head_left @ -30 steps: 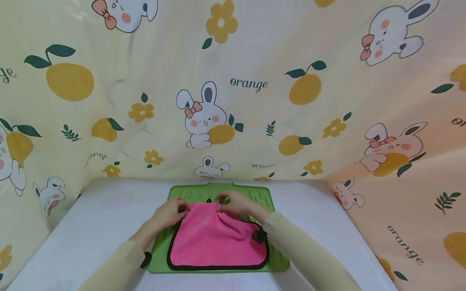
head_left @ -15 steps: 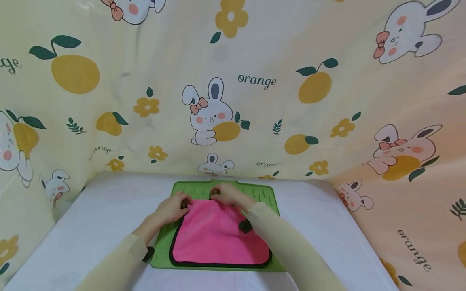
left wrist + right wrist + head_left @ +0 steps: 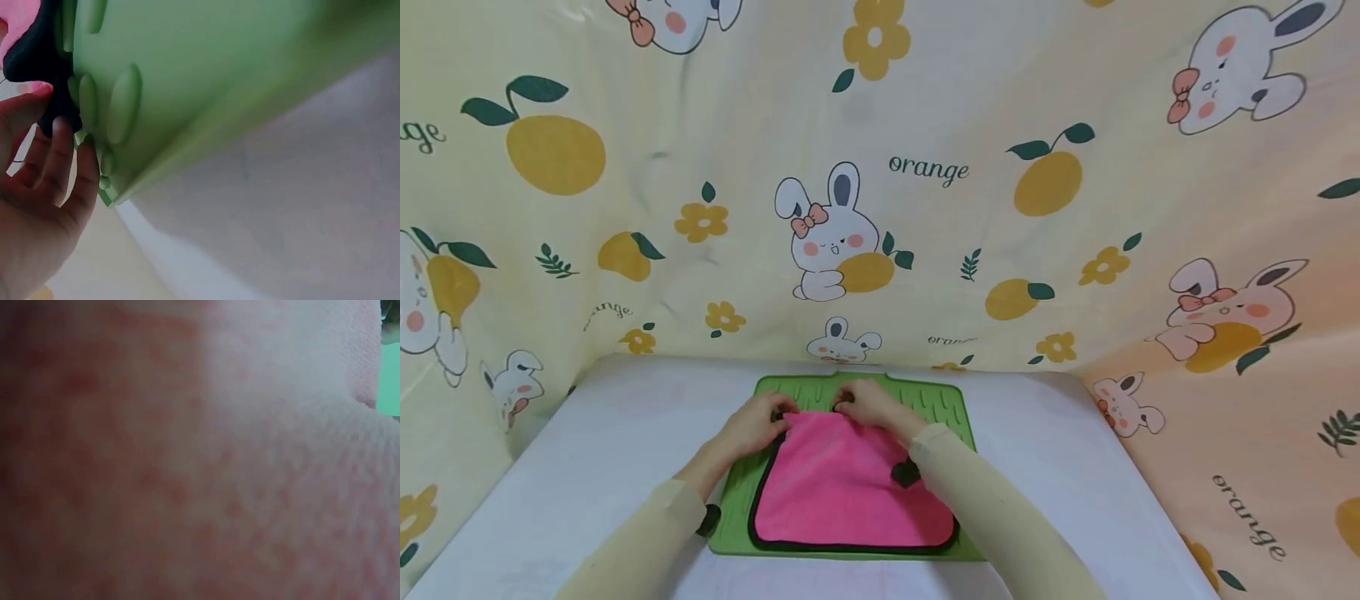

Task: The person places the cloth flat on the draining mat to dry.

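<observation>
A pink cloth with black edging lies on a green ribbed mat. At its far left corner my left hand pinches the black edging; the left wrist view has the thumb and fingers of this hand on that dark trim, beside the mat's raised ribs. My right hand is at the far edge of the cloth, right of the left hand, with fingers curled on the edge by a small dark bit. A blurred close-up of the cloth fills most of the right wrist view.
A white table surface surrounds the mat. Behind and on both sides hangs a cream curtain printed with rabbits and oranges. Black wrist cameras sit at both sleeves, the right one close over the cloth.
My right hand has moved left and farther back along the cloth's far edge. The fold on the right of the cloth looks flatter. My left hand stays at its corner.
</observation>
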Available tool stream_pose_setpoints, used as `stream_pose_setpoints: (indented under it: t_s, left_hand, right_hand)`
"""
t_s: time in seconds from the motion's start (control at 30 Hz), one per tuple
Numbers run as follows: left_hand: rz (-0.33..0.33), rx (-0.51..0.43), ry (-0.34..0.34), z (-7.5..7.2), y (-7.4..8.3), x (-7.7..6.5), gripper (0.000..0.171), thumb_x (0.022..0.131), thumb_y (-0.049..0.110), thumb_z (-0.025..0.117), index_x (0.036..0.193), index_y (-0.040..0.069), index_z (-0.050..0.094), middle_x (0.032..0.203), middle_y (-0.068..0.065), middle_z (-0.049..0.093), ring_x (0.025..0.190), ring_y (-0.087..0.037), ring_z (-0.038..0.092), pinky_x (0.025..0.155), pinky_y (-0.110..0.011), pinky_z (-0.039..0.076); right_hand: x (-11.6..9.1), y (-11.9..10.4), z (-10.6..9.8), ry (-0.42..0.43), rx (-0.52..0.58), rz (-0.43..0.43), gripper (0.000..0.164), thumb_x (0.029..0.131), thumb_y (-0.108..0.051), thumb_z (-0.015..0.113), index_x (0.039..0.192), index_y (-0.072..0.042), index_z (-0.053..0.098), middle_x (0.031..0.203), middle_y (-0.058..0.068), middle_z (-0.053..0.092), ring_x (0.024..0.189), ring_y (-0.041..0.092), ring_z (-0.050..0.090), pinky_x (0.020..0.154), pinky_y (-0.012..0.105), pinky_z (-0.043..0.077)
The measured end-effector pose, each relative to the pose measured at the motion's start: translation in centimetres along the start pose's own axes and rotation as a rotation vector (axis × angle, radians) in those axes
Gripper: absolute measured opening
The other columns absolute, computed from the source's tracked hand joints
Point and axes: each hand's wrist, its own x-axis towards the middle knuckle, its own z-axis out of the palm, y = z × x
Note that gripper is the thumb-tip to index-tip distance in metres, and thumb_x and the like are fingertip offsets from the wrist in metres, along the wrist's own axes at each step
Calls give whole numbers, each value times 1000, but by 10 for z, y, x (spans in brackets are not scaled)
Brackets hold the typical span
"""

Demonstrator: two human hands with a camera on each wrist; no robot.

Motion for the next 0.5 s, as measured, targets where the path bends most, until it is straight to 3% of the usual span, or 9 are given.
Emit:
stream_pose_setpoints:
  t_s: [0.2,0.4,0.5]
  left_hand:
    - [40,-34,47,-5,-1,-3,10,95,3,72,102,10,76,103,-6,68,95,-23,65,87,-45,55]
    - [91,-92,148,-11,0,-9,12,93,-1,72,99,8,76,102,-6,68,96,-24,65,85,-44,56]
    - [112,-116,198,-15,2,-12,12,92,-3,74,98,7,77,99,-5,67,95,-24,64,80,-40,56]
  right_hand:
    - [-11,6,-13,85,125,1,10,102,-12,66,107,-7,74,95,3,72,87,16,66,81,31,54]
    - [-34,25,-30,205,332,100,13,105,-12,62,111,-3,69,94,8,69,81,29,72,68,31,56]
    - [-45,37,-36,297,385,131,14,104,-12,62,111,-2,70,93,9,71,83,35,72,66,30,56]
